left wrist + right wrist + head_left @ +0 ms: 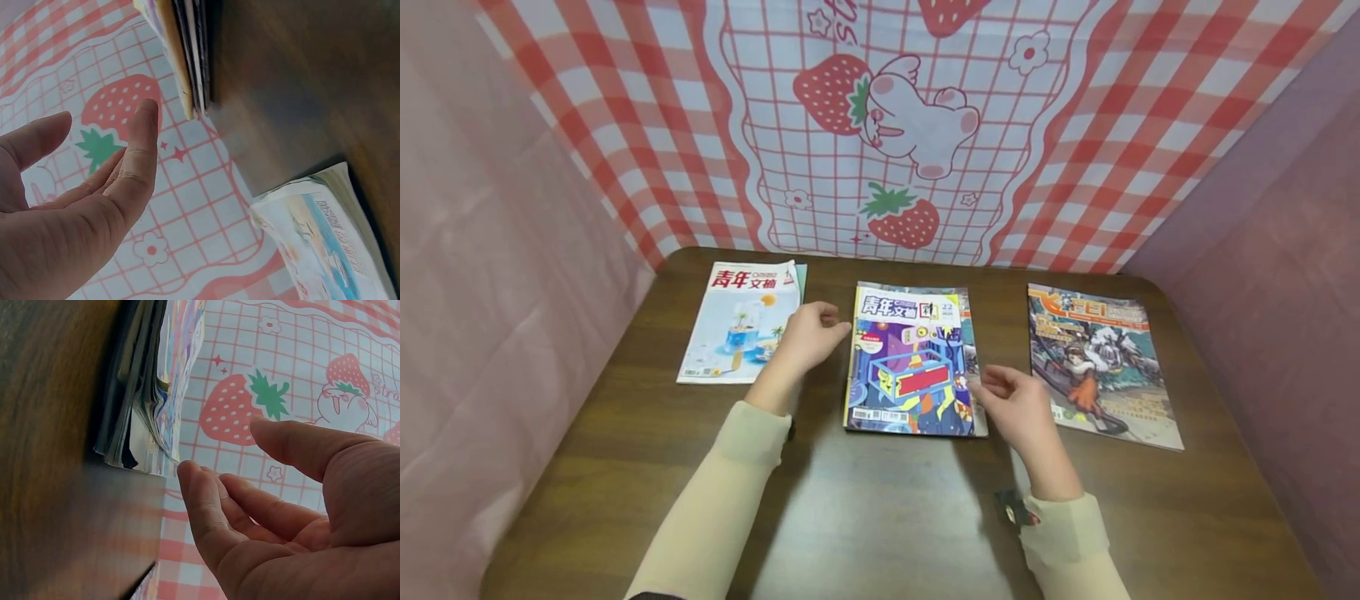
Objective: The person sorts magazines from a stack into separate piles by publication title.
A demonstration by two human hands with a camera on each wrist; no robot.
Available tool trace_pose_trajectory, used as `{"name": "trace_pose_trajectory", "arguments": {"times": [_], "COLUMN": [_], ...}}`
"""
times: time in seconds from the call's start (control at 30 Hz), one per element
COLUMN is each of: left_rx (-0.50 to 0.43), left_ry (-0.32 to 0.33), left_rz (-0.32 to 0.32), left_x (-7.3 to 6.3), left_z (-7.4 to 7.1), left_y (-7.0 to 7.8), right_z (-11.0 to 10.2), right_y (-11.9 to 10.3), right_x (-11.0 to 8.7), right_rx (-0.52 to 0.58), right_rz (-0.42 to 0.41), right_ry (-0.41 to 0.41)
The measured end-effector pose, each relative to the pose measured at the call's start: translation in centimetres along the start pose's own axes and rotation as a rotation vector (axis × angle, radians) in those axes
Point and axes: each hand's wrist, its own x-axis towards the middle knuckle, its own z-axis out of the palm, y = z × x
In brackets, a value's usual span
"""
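Squaring of centre-frame magazine stack (913, 362): left hand (805, 337) and right hand (1018, 404) flanking it, fingers relaxed, empty; next, probably an inward press.

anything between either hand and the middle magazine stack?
Nothing visible. The left hand sits just off the left edge of the middle magazine stack, the right hand at its lower right corner. Only bare table in the gaps. Neither hand grips anything.
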Motion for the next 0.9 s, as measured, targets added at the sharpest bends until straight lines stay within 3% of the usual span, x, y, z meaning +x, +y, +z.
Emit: {"name": "trace_pose_trajectory", "arguments": {"times": [0.33,0.6,0.77,0.9], "left_rx": [0.021,0.064,-0.006,-0.059], "left_ry": [-0.041,-0.051,-0.109,-0.132], "left_rz": [-0.080,-0.097,-0.156,-0.167], "left_x": [3.9,5.4,6.1,6.8], "left_z": [1.1,1.1,1.3,1.5], "left_y": [-0.9,-0.4,0.0,0.1], "right_z": [-0.2,0.1,0.3,0.3], "right_y": [0.4,0.2,0.2,0.2], "right_x": [-0.2,-0.1,-0.4,-0.7], "right_rx": [-0.037,-0.075,-0.099,-0.142], "right_rz": [0.018,0.052,0.071,0.093], "right_ry": [-0.004,-0.112,-0.115,-0.115]}}
